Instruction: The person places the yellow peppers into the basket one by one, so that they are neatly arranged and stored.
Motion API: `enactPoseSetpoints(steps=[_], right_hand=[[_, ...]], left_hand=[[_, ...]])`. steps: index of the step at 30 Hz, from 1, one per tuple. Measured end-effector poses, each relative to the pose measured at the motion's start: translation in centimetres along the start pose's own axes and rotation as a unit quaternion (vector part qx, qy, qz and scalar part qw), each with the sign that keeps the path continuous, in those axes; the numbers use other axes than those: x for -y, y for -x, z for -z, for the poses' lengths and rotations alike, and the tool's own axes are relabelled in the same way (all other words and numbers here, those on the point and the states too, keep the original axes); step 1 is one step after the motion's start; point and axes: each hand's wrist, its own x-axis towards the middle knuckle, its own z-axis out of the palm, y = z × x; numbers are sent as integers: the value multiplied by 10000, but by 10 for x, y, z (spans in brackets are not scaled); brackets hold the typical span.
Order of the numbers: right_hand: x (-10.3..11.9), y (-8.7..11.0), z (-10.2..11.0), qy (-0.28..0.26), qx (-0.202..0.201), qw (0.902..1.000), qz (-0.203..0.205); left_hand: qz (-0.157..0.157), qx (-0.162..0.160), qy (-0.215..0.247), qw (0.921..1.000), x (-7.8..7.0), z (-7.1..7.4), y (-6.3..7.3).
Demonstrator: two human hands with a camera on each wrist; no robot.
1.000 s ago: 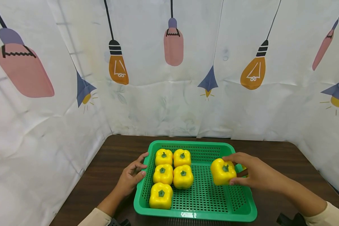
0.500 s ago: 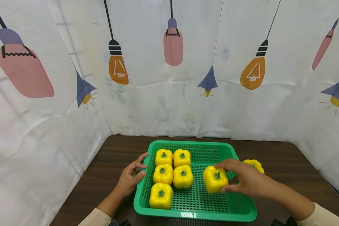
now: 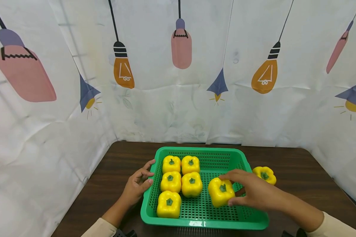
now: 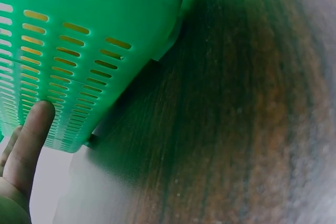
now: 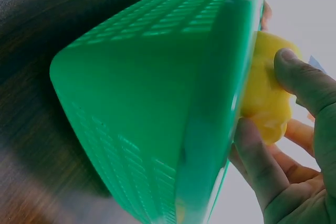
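My right hand point(image 3: 252, 191) grips a yellow bell pepper point(image 3: 221, 194) between thumb and fingers, over the right part of a green plastic basket point(image 3: 216, 224). In the right wrist view the held bell pepper point(image 5: 268, 87) shows beyond the basket's rim. On the basket's left side my left hand point(image 3: 138, 183) touches the rim with loosely bent fingers. A finger point(image 4: 30, 145) lies against the slotted outer wall point(image 4: 118, 11) in the left wrist view. Several more yellow bell peppers point(image 3: 192, 185) stand stem up in the basket's left half, in two columns.
Outside the basket, a single bell pepper point(image 3: 264, 175) lies tilted by its right side on the dark wooden table point(image 3: 296, 174). Behind the table hangs a white cloth point(image 3: 166, 108) printed with lamps.
My right hand has carried the bell pepper left and toward me over the basket. The bell pepper on the table has come into fuller view. My left hand has stayed in place.
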Motion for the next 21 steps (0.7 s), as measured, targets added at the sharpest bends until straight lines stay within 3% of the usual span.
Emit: enactPoseSetpoints(steps=[11,21], right_hand=[[7,-6,-11,-100,145,9998,91],[10,-11,-21,-202,216,9996,7]], left_hand=[[-211,38,-25,9998,-2,-1,-1],[-176,65,-16,9998,1,1,0]])
